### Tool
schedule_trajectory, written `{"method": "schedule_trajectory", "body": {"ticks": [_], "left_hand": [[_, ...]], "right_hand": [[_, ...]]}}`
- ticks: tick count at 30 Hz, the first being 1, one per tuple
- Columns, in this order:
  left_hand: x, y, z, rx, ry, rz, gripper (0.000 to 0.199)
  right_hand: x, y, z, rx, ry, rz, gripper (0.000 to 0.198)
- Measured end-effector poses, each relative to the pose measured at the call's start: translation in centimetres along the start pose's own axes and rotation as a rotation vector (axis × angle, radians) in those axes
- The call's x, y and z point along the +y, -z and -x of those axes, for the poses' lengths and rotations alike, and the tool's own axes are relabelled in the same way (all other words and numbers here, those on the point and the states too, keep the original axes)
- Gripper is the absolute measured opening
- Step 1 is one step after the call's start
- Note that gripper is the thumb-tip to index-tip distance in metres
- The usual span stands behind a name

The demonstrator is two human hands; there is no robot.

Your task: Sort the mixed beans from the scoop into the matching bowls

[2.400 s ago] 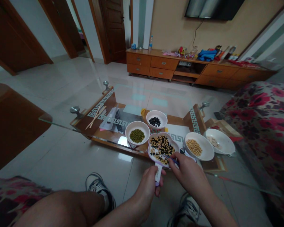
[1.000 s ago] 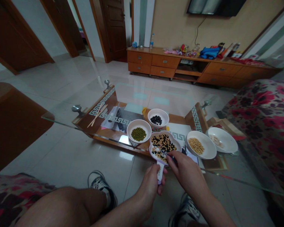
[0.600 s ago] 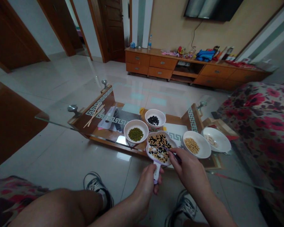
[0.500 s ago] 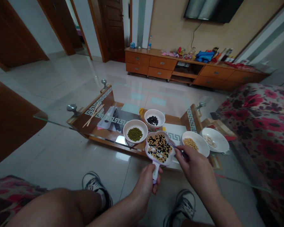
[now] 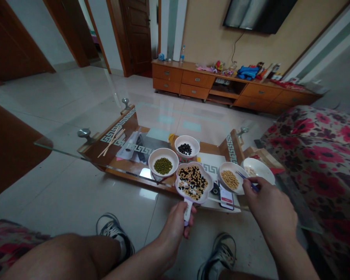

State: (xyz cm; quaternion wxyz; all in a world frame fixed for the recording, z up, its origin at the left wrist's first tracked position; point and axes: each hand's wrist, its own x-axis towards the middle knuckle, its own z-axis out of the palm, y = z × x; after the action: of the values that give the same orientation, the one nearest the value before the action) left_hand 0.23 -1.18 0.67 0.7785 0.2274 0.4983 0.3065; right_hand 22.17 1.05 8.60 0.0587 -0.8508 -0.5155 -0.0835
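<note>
My left hand [image 5: 177, 223] is closed around the handle of a flower-shaped pan [image 5: 209, 190], which holds mixed yellow, black and green beans with some white bits. My right hand [image 5: 265, 198] pinches a pair of dark tweezers [image 5: 252, 186], their tips over the right side of a white bowl of soybeans [image 5: 230, 180]. Left of the pan stands a white bowl of green mung beans [image 5: 163, 166]. Behind it is a bowl of black beans [image 5: 184, 149]. Another white bowl [image 5: 264, 173], with a few pale pieces, sits beyond my right hand.
The bowls stand on a glass-topped table [image 5: 67, 153]. Wooden chopsticks [image 5: 112, 144] lie at its left. A phone [image 5: 226, 199] is near the front edge by the pan. A flower-patterned sofa cover [image 5: 323, 155] is at right, a low wooden cabinet [image 5: 196, 79] beyond.
My right hand has moved right with the tweezers, from the pan's right edge to the soybean bowl. My left hand still holds the pan. The view has shifted slightly.
</note>
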Motion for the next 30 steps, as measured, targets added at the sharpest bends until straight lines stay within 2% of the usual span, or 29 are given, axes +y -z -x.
{"method": "schedule_trajectory", "body": {"ticks": [4, 7, 13, 19, 22, 30], "left_hand": [[0.0, -0.1, -0.1, -0.001, -0.001, -0.012, 0.036], [0.0, -0.2, 0.1, 0.017, 0.006, -0.028, 0.036], [0.1, -0.6, 0.1, 0.028, 0.007, -0.017, 0.035], [-0.1, -0.7, -0.3, 0.044, -0.009, -0.007, 0.029], [0.0, -0.9, -0.4, 0.037, 0.006, -0.01, 0.03], [0.3, -1.1, 0.0, 0.041, -0.003, 0.01, 0.026]], "right_hand": [[-1.1, -0.1, 0.0, -0.016, -0.02, -0.021, 0.04], [-2.7, -0.5, 0.3, -0.019, 0.028, -0.12, 0.038], [-7.2, -2.1, 1.6, -0.068, 0.317, -0.489, 0.031], [-11.0, -2.8, 1.6, -0.081, 0.565, -0.652, 0.022], [-12.6, -3.0, 1.2, -0.103, 0.604, -0.663, 0.021], [-15.8, -2.9, 0.9, -0.217, 0.565, -0.485, 0.017]]}}
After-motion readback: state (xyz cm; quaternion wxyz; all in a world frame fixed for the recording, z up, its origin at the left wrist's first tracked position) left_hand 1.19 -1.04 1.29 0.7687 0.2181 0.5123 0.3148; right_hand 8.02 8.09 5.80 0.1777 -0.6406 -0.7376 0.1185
